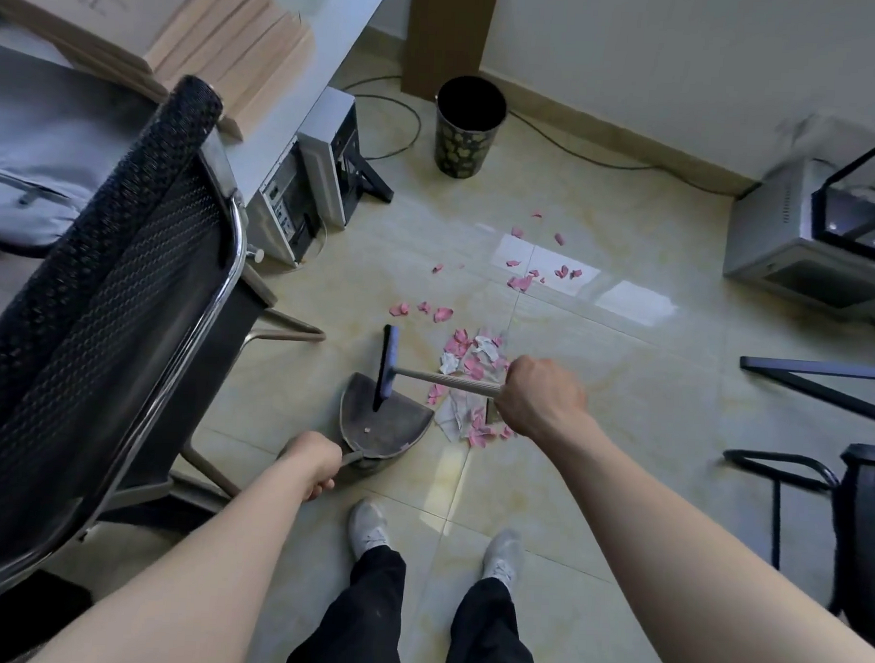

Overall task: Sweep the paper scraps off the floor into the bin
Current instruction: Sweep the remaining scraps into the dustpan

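Note:
Pink and white paper scraps [469, 362] lie in a heap on the tiled floor, with more pink bits [520, 282] scattered farther out. My right hand [540, 398] grips the pale handle of a broom [389, 366] whose dark blue head hangs over the dark dustpan [396, 427]. My left hand [314, 463] grips the dustpan's handle at its near end. One small scrap lies inside the pan. The black bin [467, 127] with a yellow pattern stands upright near the far wall.
A black mesh chair [111, 287] stands close at the left beside a desk and a computer tower [306, 185]. A printer [821, 232] sits on the floor at right, with dark chair legs [819, 383] nearby. A cable runs along the wall. My feet [367, 526] stand just behind the pan.

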Tool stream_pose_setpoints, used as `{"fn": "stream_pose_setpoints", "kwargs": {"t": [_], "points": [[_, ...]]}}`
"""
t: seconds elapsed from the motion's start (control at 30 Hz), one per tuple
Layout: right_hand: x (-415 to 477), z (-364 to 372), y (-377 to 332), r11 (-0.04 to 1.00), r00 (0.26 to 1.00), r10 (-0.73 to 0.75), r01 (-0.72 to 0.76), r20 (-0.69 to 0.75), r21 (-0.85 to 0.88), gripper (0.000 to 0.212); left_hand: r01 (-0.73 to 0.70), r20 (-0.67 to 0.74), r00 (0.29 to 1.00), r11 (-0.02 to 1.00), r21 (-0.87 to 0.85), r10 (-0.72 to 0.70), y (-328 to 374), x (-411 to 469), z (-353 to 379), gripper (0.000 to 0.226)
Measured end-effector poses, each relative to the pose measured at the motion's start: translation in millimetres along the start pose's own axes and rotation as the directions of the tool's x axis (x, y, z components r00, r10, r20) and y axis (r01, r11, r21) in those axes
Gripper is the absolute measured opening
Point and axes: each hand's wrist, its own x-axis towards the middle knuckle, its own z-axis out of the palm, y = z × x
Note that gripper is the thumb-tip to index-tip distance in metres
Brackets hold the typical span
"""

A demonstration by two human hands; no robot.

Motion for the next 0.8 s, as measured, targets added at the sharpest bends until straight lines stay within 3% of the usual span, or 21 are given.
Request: {"fn": "stream_pose_setpoints", "kwargs": {"t": [0.1, 0.33, 0.6, 0.8], "points": [[11, 19, -14, 0.999, 0.999, -0.040, 0.040, 0.011, 0.023, 0.024, 0.000, -0.004, 1.000, 1.000, -0.007, 0.000, -7, 2, 1, 0.025], [40, 67, -26, 0.997, 0.997, -0.074, 0.074, 0.028, 0.004, 0.025, 0.005, -0.034, 0.999, 1.000, 0.014, -0.005, -11, 6, -5, 0.025], [47, 84, 19, 0.936, 0.976, 0.163, -0.199, 0.143, 0.289, 0.029, 0.025, -0.016, 1.000, 0.999, 0.026, -0.024, -2, 4, 0, 0.024], [33, 89, 95, 0.841, 0.923, 0.337, -0.384, 0.186, 0.381, 0.029, -0.020, -0.020, 1.000, 0.992, 0.123, 0.023, 14, -1, 12, 0.029]]}}
